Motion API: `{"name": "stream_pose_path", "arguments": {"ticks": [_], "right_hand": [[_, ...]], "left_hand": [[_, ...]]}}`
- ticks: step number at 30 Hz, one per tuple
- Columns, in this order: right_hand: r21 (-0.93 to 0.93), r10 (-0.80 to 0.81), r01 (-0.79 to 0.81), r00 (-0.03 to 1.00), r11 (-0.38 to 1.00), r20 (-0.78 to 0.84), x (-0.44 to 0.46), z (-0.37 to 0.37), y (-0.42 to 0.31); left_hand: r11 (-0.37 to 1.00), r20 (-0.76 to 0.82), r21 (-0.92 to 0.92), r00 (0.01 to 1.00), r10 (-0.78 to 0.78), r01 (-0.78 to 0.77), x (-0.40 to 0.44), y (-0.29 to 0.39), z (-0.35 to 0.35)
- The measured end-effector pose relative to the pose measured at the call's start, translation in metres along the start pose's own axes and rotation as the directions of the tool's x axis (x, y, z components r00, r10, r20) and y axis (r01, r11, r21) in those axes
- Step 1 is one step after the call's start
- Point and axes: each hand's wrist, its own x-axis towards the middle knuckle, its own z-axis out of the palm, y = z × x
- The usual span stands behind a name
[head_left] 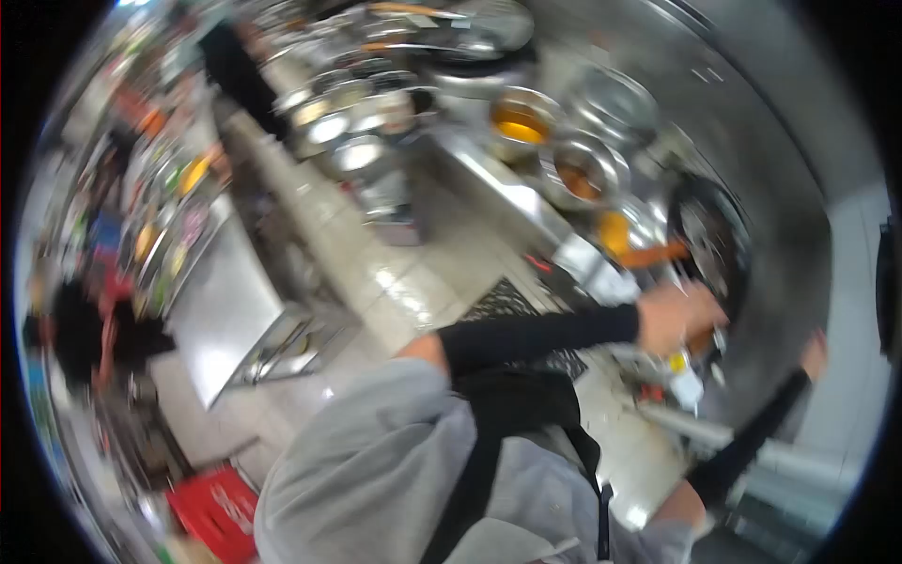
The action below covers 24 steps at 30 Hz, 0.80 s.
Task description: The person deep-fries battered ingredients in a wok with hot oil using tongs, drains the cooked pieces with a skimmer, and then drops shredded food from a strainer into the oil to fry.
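left hand: from my remote seat i see the left hand (678,318) at the wok's near edge; blur hides its fingers, so i cannot tell whether they are spread or pinching anything.
right hand: the right hand (815,357) is raised at the right, near the tiled wall (857,282); i cannot tell how its fingers stand.
wok: the wok (711,235), dark, round and wide, sits on the right just beyond the left hand.
pots: farther off and left of the wok, a shiny pot of orange liquid (512,153) stands beside a pot of brown contents (613,177), with a pale round basin (615,103) on their right.
yellow item: a blurred yellow thing (614,232) lies between pots and wok.
mat: a black mat (507,301), patterned with holes, lies on glossy floor tiles (329,226); my left forearm crosses it.
left desk: a smooth steel desk (221,315), corner toward the floor lane.
red box: a red box (216,512) with white marks, near left.
co-worker: a dark-clothed person (80,324), far left.
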Motion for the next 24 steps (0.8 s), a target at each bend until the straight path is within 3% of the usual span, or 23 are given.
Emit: {"name": "stream_pose_path", "arguments": {"ticks": [1, 2, 3, 4, 5, 6, 7, 8, 9, 10, 11, 12, 13, 14, 17, 20, 21, 23, 24], "right_hand": [[-0.453, 0.09, -0.144, 0.986, 0.88, -0.139, -0.092, 0.032, -0.07], [-0.428, 0.064, -0.102, 0.993, 0.898, -0.103, -0.145, 0.048, -0.079], [-0.342, 0.141, -0.178, 0.981, 0.923, -0.13, -0.189, 0.062, -0.073], [-0.418, 0.061, -0.09, 0.995, 0.904, -0.083, -0.231, 0.069, -0.06], [-0.435, 0.13, -0.16, 0.987, 0.886, -0.099, -0.269, 0.076, -0.025], [-0.39, 0.073, -0.1, 0.994, 0.915, -0.082, -0.31, 0.088, 0.042], [-0.238, 0.34, -0.343, 0.939, 0.909, -0.054, -0.353, 0.099, 0.075], [-0.311, 0.272, -0.277, 0.96, 0.909, -0.061, -0.39, 0.108, 0.033], [-0.214, 0.403, -0.413, 0.911, 0.885, -0.089, -0.425, 0.121, 0.063], [-0.246, 0.422, -0.432, 0.902, 0.868, -0.092, -0.453, 0.132, 0.084], [-0.104, 0.577, -0.584, 0.811, 0.805, -0.09, -0.483, 0.146, 0.12], [-0.218, 0.537, -0.546, 0.837, 0.809, -0.102, -0.494, 0.154, 0.098], [-0.236, 0.586, -0.586, 0.807, 0.775, -0.077, -0.502, 0.162, 0.083], [-0.099, 0.709, -0.712, 0.702, 0.695, -0.071, -0.517, 0.181, 0.111], [-0.259, 0.69, -0.66, 0.723, 0.706, 0.036, -0.5, 0.187, 0.077], [-0.501, 0.557, -0.586, 0.799, 0.637, -0.226, -0.505, 0.221, 0.153], [-0.317, 0.716, -0.724, 0.678, 0.613, -0.165, -0.492, 0.217, 0.146], [0.033, 0.909, -0.912, 0.409, 0.408, 0.074, -0.462, 0.201, 0.119], [-0.108, 0.826, -0.83, 0.556, 0.547, -0.093, -0.459, 0.202, 0.135]], "left_hand": [[0.998, 0.063, -0.013, 0.997, -0.054, 0.055, -0.013, -0.014, -0.01], [0.996, 0.031, 0.027, 0.996, -0.087, 0.086, -0.027, -0.042, 0.004], [0.969, 0.153, 0.161, 0.965, -0.212, 0.187, -0.033, -0.046, -0.006], [0.951, 0.228, 0.103, 0.923, -0.309, 0.293, -0.038, -0.048, -0.016], [0.935, 0.204, 0.138, 0.914, -0.35, 0.327, -0.052, -0.059, -0.011], [0.922, 0.177, 0.181, 0.911, -0.373, 0.342, -0.058, -0.06, -0.01], [0.902, 0.199, 0.295, 0.903, -0.382, 0.316, -0.06, -0.071, -0.008], [0.874, 0.198, 0.377, 0.894, -0.401, 0.308, -0.063, -0.084, -0.003], [0.845, 0.196, 0.472, 0.904, -0.379, 0.252, -0.063, -0.103, 0.004], [0.803, 0.211, 0.553, 0.894, -0.395, 0.224, -0.061, -0.119, 0.01], [0.753, 0.222, 0.629, 0.884, -0.412, 0.193, -0.058, -0.135, 0.018], [0.723, 0.256, 0.667, 0.856, -0.45, 0.181, -0.055, -0.151, 0.027], [0.692, 0.286, 0.703, 0.827, -0.485, 0.163, -0.052, -0.167, 0.037], [0.66, 0.312, 0.738, 0.796, -0.518, 0.14, -0.048, -0.18, 0.047], [0.564, 0.38, 0.798, 0.547, -0.746, 0.214, -0.04, -0.214, 0.075], [0.484, 0.295, 0.875, 0.815, -0.498, -0.02, -0.055, -0.247, 0.095], [0.429, 0.298, 0.897, 0.865, -0.404, -0.108, -0.055, -0.244, 0.097], [0.456, 0.265, 0.89, 0.813, -0.518, 0.0, -0.04, -0.234, 0.106], [0.462, 0.24, 0.884, 0.784, -0.573, 0.068, -0.031, -0.227, 0.112]]}}
